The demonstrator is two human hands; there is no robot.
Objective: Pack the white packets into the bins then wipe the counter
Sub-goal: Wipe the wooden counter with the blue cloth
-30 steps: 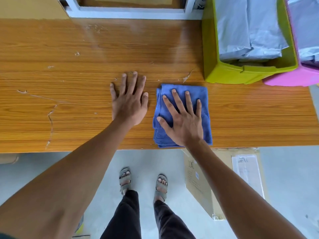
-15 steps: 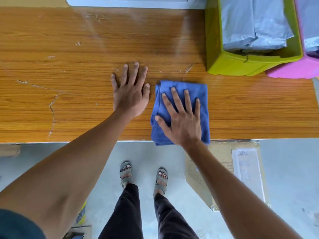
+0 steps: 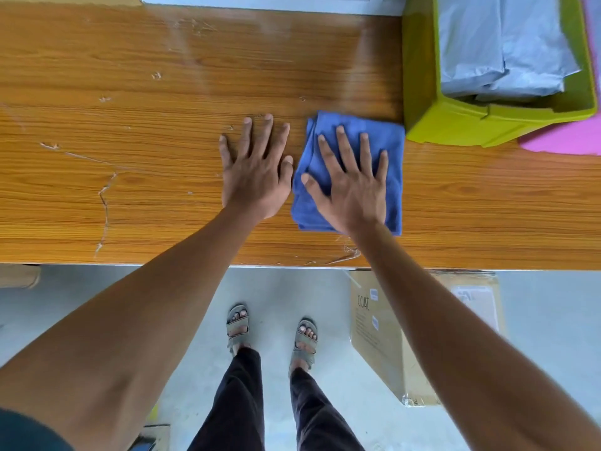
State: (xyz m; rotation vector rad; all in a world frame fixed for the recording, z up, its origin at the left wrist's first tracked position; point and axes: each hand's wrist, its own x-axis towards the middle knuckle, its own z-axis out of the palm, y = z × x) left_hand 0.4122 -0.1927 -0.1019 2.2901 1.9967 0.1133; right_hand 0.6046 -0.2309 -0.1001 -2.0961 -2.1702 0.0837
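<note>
The blue cloth (image 3: 349, 172) is pressed flat under the splayed right hand (image 3: 353, 187), hemmed by the green bin (image 3: 455, 125); the left hand (image 3: 257, 170) is spread empty on the counter (image 3: 130, 141).

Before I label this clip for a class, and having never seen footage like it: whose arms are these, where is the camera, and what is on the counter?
No machine here: a person wears a wide-angle camera on the head, looking down past their own arms to their sandalled feet and the floor. The left hand lies flat, fingers spread, on the bare wooden counter. The right hand presses flat on a folded blue cloth, gripping nothing. Beside the cloth, a lime-green bin holds white packets; a pink bin shows at the right edge. None of the packets lie loose on the counter, so this looks like the wiping stage. A cardboard box stands on the floor underneath.
</note>
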